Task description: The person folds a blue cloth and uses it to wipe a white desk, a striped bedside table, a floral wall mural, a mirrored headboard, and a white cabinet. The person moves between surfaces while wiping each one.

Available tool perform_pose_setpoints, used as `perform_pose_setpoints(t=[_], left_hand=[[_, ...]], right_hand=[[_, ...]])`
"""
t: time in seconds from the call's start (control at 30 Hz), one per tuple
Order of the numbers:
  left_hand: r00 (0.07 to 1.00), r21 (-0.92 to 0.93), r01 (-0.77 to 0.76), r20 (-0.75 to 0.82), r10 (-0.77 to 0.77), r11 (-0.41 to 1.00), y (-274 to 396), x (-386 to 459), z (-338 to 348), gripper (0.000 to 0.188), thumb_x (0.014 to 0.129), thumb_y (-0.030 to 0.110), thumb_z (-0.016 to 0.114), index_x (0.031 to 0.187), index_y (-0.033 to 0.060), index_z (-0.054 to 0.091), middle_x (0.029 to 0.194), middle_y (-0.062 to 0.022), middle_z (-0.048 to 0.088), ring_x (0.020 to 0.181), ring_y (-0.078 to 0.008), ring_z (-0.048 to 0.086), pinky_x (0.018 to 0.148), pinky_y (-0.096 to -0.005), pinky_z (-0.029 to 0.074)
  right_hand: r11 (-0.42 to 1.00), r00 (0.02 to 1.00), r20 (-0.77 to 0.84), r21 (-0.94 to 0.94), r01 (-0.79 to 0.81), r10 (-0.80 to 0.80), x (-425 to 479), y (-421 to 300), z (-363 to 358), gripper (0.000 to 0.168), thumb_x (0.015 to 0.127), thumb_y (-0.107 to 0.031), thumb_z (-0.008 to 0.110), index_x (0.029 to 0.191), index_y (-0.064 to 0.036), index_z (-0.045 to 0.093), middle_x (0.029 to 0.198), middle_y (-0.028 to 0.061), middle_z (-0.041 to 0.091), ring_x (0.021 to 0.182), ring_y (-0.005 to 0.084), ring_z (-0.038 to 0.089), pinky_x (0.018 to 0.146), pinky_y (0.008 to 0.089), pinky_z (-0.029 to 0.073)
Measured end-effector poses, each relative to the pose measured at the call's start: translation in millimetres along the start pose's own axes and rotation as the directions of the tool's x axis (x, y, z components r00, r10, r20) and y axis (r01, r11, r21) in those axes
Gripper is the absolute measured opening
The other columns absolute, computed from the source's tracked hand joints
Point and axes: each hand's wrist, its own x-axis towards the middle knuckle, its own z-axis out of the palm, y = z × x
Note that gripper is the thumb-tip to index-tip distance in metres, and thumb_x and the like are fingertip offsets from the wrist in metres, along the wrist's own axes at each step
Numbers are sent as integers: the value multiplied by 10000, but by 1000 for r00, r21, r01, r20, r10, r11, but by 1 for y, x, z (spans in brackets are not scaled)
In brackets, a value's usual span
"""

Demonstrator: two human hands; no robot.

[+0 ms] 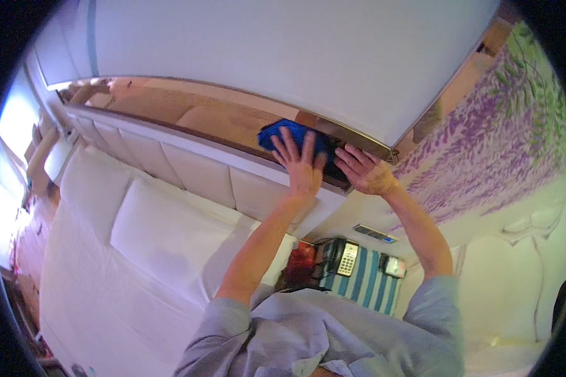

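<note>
A blue cloth (283, 129) lies against the glossy, reflective strip (226, 127) that runs above the bed's headboard. My left hand (301, 162) presses on the cloth with its fingers spread. To its right, my right hand (365, 172) rests near the right end of the same strip, fingers nearly together, beside the dark part of the reflection. Whether any cloth lies under its fingertips cannot be told. Both forearms reach up from grey-blue short sleeves.
Below stand the padded headboard (195, 172) and a bed with white pillows (165, 235). A telephone (347, 259) and a small box (395, 266) sit on a striped surface (370, 278). A switch panel (375, 233) and wall with purple flowers (476, 141) are at right.
</note>
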Motion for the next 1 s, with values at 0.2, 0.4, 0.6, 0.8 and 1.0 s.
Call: perform_pose_setpoints(t=[0.2,0.4,0.6,0.8,1.0], left_hand=[[980,69,-133,158,120,989,-5,-44,9,565,891,354,729,1428,356,557,1677,-213,179,1503,-588,74,1136,-777,67],[985,232,-16,168,-24,973,-1,-65,6,557,839,350,779,1371,339,611,1653,-206,248,1514,-507,166,1167,-725,132],[955,226,275,-176,-238,934,-51,-17,-36,650,948,298,676,1526,132,430,1627,-264,270,1514,-488,194,1180,-676,163],[982,311,177,6,-188,934,-26,-62,-27,455,898,211,681,1326,100,575,1527,-281,399,1444,-463,341,1154,-651,231],[965,126,-17,263,-17,992,49,-137,20,474,824,173,720,1287,181,618,1511,-216,433,1441,-407,372,1165,-626,248]], right_hand=[[996,996,10,27,89,-89,-11,3,1,281,909,-265,563,1123,-168,716,1374,15,646,1352,217,528,1174,408,307],[995,995,-7,1,99,-99,-7,3,2,257,938,-239,565,1147,-184,704,1381,-12,645,1370,205,507,1211,413,237],[996,996,-78,63,56,-51,-10,1,15,272,928,-265,570,1123,-137,711,1438,19,609,1394,228,494,1181,384,323],[998,988,-148,25,54,-50,-6,-1,21,204,883,-262,649,1061,-200,727,1342,-29,668,1320,183,546,1192,409,259],[998,994,-105,55,42,-36,-5,0,21,238,887,-273,642,1097,-185,711,1355,-26,656,1305,181,551,1159,398,286]])
